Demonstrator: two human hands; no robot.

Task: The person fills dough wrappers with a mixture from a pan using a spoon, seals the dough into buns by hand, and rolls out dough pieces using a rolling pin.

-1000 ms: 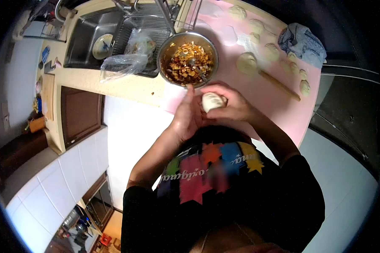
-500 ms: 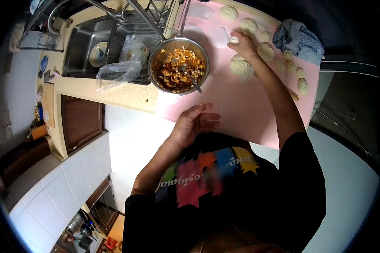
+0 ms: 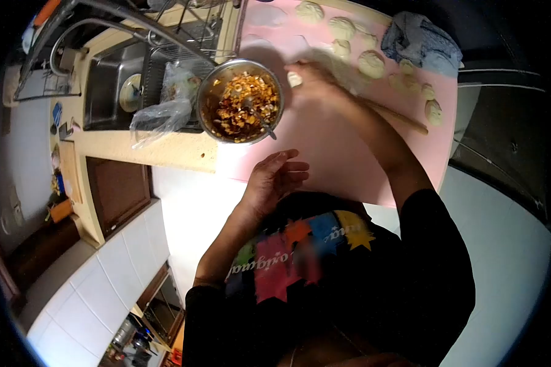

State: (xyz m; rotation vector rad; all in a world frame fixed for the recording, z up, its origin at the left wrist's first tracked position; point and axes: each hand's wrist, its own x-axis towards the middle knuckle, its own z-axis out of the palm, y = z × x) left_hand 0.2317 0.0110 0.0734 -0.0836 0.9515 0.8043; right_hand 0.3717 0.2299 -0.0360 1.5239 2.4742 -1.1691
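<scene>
My right hand (image 3: pixel 317 82) is blurred and pinches a small pale dough piece (image 3: pixel 294 79), just right of the metal bowl (image 3: pixel 204 105). Chopped orange-brown filling (image 3: pixel 248 95) lies in the bowl, and a spoon (image 3: pixel 269 131) leans over its near rim. Close to my body, over the edge of the pink mat (image 3: pixel 330 153), my left hand (image 3: pixel 272 178) is empty with loosely curled fingers held apart. Beyond the right hand sit several pleated buns (image 3: pixel 371 63); one is partly hidden by that hand. Smaller dough pieces (image 3: pixel 428 92) lie at the right.
A wooden rolling pin (image 3: pixel 404 118) rests behind my right forearm. A crumpled blue cloth (image 3: pixel 417 46) is at the mat's far right corner. Left of the bowl are a clear plastic bag (image 3: pixel 171 113) and a sink (image 3: pixel 107 82) holding a plate. A wire rack (image 3: pixel 196 27) stands behind.
My right hand has moved left from among the buns toward the bowl, carrying the dough piece. The rolling pin is now more exposed. My left hand stays nearly still; the view has shifted slightly.
</scene>
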